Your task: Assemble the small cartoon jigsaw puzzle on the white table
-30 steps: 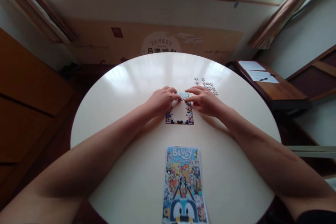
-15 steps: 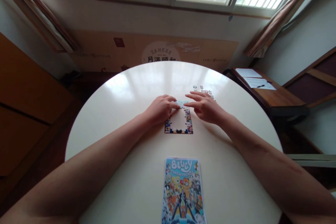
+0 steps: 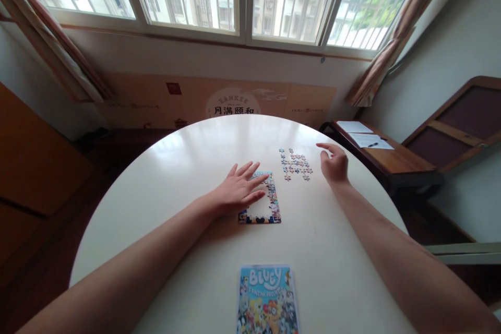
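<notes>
Evidently, the left hand (image 3: pixel 239 190) lies nearest the work: palm down, fingers spread wide, it reaches across the left side and the upper part of the puzzle border (image 3: pixel 274 203). Whether its fingertips press on the pieces or hang just above them, I cannot tell. The border is a joined rectangle of colourful pieces around a bare middle, with the white tabletop showing through; its right side and bottom edge are in plain sight, its left side mostly covered.

The right hand (image 3: pixel 335 165) is well apart from the border, to its right and a little beyond it, with index finger stretched out, thumb a narrow gap away and the other fingers curled. Between the border and that hand, a cluster of loose puzzle pieces (image 3: pixel 297 170) is laid out, close together but separate.

Nearer the person than the border, a printed picture sheet (image 3: pixel 268 300) headed "BLUEY" lies on the round white table (image 3: pixel 156 209). Far to the right of the border and beyond it, a wooden side table (image 3: pixel 410 160) bears papers (image 3: pixel 354 127) and a pen (image 3: pixel 373 144). Straight beyond the border is a lettered panel (image 3: pixel 152 94), and above that, barred windows (image 3: pixel 293 0).
</notes>
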`<action>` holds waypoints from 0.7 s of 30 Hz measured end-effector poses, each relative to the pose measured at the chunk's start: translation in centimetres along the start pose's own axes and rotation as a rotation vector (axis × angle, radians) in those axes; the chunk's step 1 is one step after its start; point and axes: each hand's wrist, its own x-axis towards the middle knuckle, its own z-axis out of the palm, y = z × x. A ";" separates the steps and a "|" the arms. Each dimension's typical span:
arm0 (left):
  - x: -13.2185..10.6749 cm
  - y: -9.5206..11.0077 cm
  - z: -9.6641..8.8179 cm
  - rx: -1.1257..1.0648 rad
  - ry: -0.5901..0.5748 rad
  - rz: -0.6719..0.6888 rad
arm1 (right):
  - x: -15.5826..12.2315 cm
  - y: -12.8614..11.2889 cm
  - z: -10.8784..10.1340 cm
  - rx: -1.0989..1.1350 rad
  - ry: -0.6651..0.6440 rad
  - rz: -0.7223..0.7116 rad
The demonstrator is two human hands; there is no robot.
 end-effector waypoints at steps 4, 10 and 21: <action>-0.1 0.0 -0.1 0.001 -0.034 -0.004 | -0.2 0.4 0.5 -0.003 -0.006 0.041; -0.1 0.1 -0.3 0.005 -0.043 0.011 | -0.5 0.0 0.7 -0.003 -0.022 -0.039; 0.2 -2.4 0.7 -0.144 0.326 -0.109 | -0.5 0.3 0.6 -0.051 -0.039 -0.093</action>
